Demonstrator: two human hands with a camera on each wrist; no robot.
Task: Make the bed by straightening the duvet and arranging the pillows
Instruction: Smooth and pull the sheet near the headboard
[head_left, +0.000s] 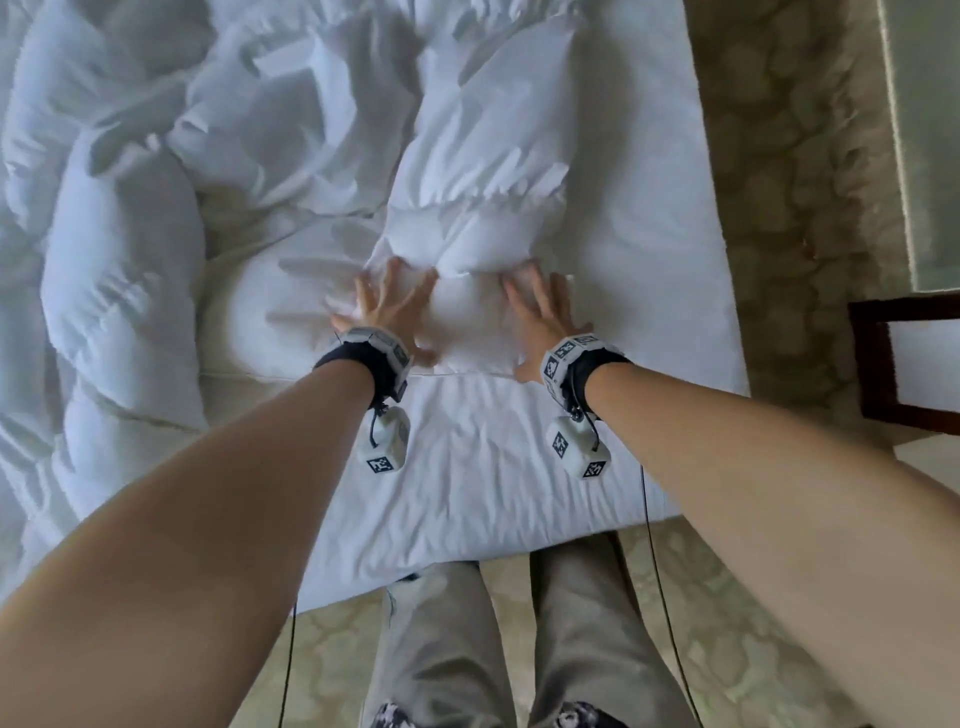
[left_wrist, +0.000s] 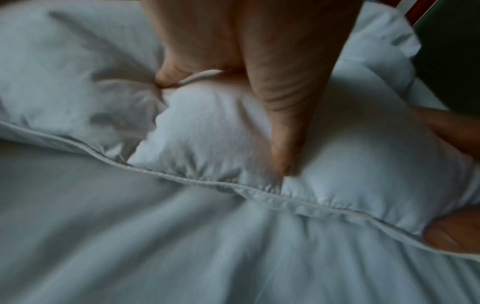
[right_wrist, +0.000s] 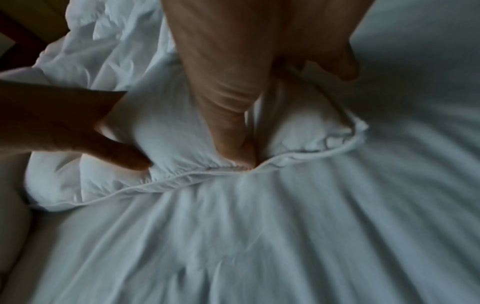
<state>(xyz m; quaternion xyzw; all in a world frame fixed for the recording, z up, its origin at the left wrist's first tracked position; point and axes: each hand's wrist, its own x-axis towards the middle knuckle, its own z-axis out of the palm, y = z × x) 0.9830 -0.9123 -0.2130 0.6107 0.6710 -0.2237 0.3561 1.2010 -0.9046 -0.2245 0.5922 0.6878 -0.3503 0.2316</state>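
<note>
White duvet (head_left: 483, 171), white sheet (head_left: 467, 467), beige patterned carpet (head_left: 795, 208), grey trousers (head_left: 431, 649)

Flat bed sheet (head_left: 467, 467) between duvet edge and bed's near edge: open passage for either hand. Bunched duvet (head_left: 483, 171) piles ahead, blocks reach forward; more heaped along left (head_left: 119, 291). Bare sheet strip runs along bed's right side. Dark wooden chair (head_left: 904, 358) stands near right, on patterned carpet (head_left: 789, 208).
</note>
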